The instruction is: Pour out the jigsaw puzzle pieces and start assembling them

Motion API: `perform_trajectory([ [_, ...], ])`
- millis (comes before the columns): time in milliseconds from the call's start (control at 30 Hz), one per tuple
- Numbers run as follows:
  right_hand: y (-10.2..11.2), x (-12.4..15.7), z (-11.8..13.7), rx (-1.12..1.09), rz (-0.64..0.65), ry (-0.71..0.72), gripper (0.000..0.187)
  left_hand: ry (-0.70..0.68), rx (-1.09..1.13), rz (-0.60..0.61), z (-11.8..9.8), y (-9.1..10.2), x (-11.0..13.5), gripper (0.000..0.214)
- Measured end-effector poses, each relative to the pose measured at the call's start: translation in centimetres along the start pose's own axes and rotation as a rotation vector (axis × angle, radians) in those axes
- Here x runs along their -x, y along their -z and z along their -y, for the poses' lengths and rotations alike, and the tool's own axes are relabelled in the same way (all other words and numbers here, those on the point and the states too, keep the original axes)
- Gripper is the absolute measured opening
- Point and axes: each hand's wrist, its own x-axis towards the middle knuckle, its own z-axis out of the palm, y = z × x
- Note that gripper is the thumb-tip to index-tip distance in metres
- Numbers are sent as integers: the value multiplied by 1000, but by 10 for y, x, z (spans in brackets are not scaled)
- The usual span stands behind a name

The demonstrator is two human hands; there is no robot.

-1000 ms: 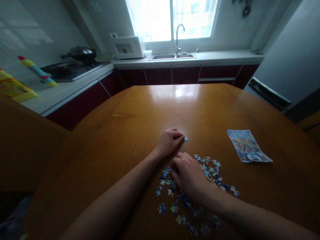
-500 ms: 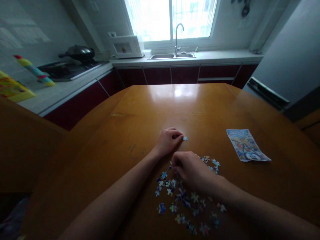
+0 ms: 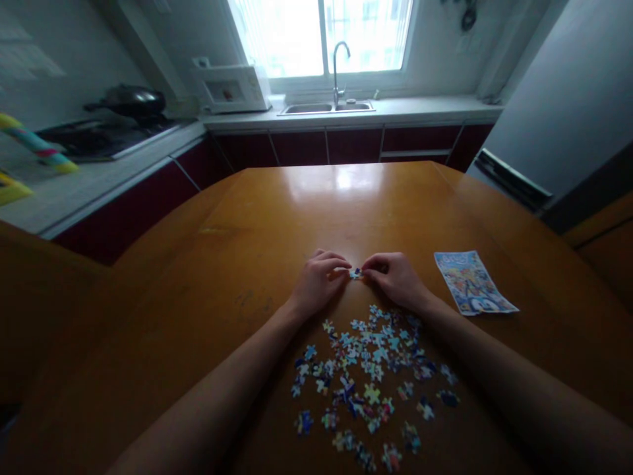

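Brown wooden table (image 3: 316, 211), glossy, with a bright reflection near its far edge and faint dark scuffs (image 3: 252, 302) left of centre. Toward the near edge I see jigsaw pieces (image 3: 380, 354), loosely scattered; beyond them to the right, a colourful printed sheet (image 3: 469, 280).

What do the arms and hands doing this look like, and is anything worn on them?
The left hand and right hand are ungloved. Both forearms are bare, with no sleeve, watch or bracelet visible; small rings can't be ruled out.
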Motion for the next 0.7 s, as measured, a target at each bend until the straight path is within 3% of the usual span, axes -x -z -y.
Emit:
perform_trajectory([
  [367, -4, 4, 1, 222, 29, 151, 11, -34, -29, 116, 4, -1, 2, 11],
  [567, -1, 6, -1, 197, -76, 138, 8, -13, -22, 112, 0, 0, 2, 12],
  [700, 0, 8, -2, 214, -7, 162, 4, -11, -6, 119, -1, 0, 1, 11],
])
